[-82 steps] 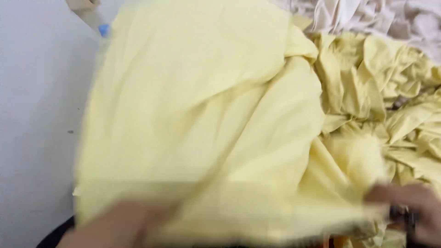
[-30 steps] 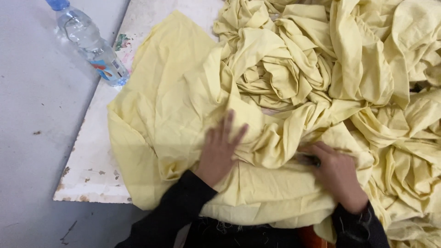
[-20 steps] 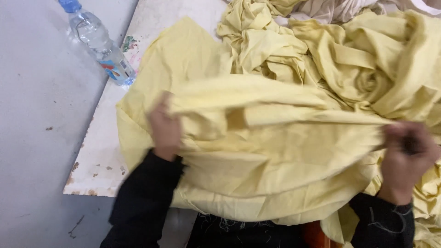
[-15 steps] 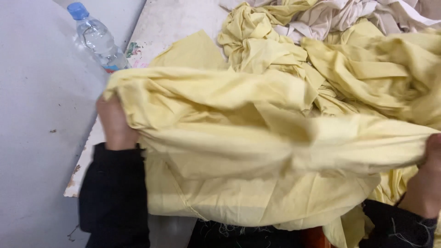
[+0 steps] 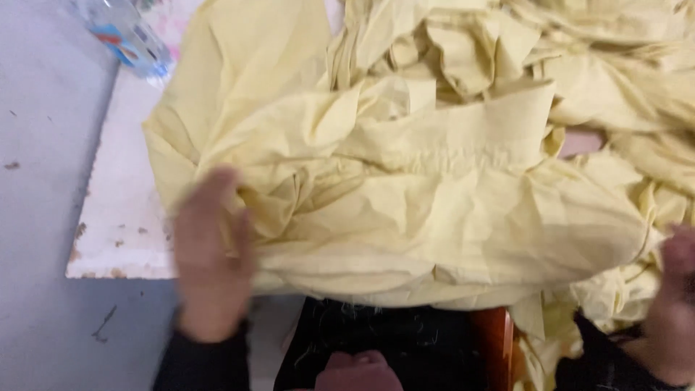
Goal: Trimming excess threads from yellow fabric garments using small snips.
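In the head view, a pale yellow cloth [image 5: 434, 217] lies crumpled and spread across the near edge of a white board [image 5: 119, 232], stretching between the two hands and hanging slightly over the board's front edge toward the person's dark lap. The left hand [image 5: 210, 253] sits at the cloth's left end, fingers pointing up and pressed against the bunched folds; it touches the fabric, but motion blur hides whether the fingers pinch it or merely rest on it. The right hand [image 5: 673, 289] is at the cloth's right end, low in the corner, partly cut off by the frame edge and also blurred, so its grip cannot be told either. Behind the cloth, a heap of similar yellow fabric [image 5: 594, 65] fills the upper right, and where one piece ends and the next begins is hard to make out. A clear plastic bottle [image 5: 127, 36] lies at the top left, cut off by the frame, on the grey floor [image 5: 43, 217] just beside the board. Both forearms wear dark sleeves and rise from the bottom of the frame, well apart, wrists roughly level
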